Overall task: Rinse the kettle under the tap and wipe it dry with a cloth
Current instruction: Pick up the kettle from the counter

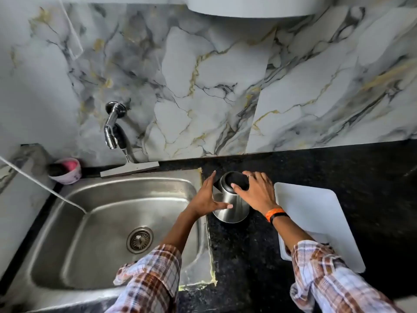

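A steel kettle [230,199] with a black lid stands upright on the black counter, just right of the sink [108,222]. My left hand [208,199] lies flat against its left side, thumb across the lower body. My right hand [257,193] rests over the lid and right side, fingers spread on the black top. The chrome tap [112,125] juts from the marble wall above the sink's back left; no water runs from it. No cloth is in view.
A white cutting board [316,222] lies on the counter right of the kettle, under my right forearm. A squeegee [129,169] rests on the ledge behind the sink. A small cup [65,171] with a pink scrubber stands at the back left corner.
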The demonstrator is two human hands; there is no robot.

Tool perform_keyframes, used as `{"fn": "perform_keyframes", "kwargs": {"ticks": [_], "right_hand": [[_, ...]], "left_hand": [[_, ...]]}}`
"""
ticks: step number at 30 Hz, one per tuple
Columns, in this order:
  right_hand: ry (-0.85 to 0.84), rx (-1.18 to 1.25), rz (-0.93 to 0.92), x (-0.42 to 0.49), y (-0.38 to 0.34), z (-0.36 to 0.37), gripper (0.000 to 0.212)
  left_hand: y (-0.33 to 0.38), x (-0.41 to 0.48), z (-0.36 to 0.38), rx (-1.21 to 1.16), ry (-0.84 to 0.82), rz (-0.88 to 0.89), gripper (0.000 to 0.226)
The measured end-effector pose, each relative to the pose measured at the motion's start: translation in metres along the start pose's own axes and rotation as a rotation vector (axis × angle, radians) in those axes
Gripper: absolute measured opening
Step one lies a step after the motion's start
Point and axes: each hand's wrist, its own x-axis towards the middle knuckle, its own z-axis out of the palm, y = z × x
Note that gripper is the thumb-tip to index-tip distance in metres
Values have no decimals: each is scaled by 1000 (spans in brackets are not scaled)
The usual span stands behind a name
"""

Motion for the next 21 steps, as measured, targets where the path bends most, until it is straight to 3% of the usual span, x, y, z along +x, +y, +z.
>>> {"fn": "perform_keyframes", "kwargs": {"ticks": [4,10,15,21], "right_hand": [[-134,79,58,14,5,-7,74],[-295,92,43,30,7,-10,88],[-213,39,-33,34,7,-5,81],[-147,42,-108,35,10,-2,74]], "left_hand": [[2,10,14,-16,34,-32,129],[-1,21,23,68,44,-31,129],[-4,26,21,552,27,-4,145],[0,25,19,715,42,16,148]]}}
